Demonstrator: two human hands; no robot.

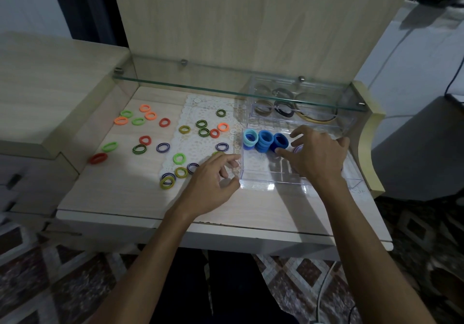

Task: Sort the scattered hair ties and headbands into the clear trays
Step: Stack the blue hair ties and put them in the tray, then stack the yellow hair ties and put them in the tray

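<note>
Two hands work at a clear tray of blue hair ties on a pale bench.

Nearest, the left hand (213, 180) rests on the bench (120, 193) at the near left corner of the near clear tray (276, 180), fingers loosely curled and holding nothing that can be seen. The right hand (316, 153) reaches over that tray, fingers spread, its fingertips touching the dark blue stack (280, 141); a pale purple tie (297, 149) shows under its fingers, but whether it is gripped cannot be told. Left of that stack in the tray stand a mid-blue stack (265, 140) and a light blue stack (251, 139). Loose hair ties (163, 147), orange, green, red and striped, lie scattered over the bench and a lace mat (198, 145) to the left. Farther back, under a glass shelf (226, 85), a second clear tray (266, 123) holds headbands (313, 118).
</note>
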